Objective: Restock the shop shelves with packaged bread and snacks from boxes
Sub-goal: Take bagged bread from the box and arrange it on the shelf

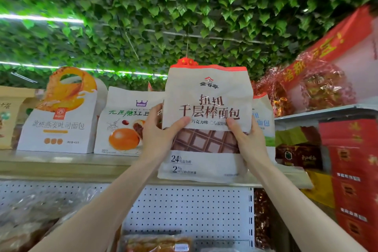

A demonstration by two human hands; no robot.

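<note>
Both hands grip 千层棒面包 bag [206, 112].

Back of the top shelf [61, 161] is packed: peach bread bag [59, 125] at left, red-bean bag [124, 127] just beside it, blue-lettered bag [262, 120] at centre right. The chocolate bread bag [206, 108], gripped by the left hand [161, 129] and right hand [243, 135], blocks the space between those two. There's a bare shelf strip in front at lower left, and open air above the bag tops up to the leafy ceiling [184, 6]. Red boxes [351, 170] wall off the right.
</note>
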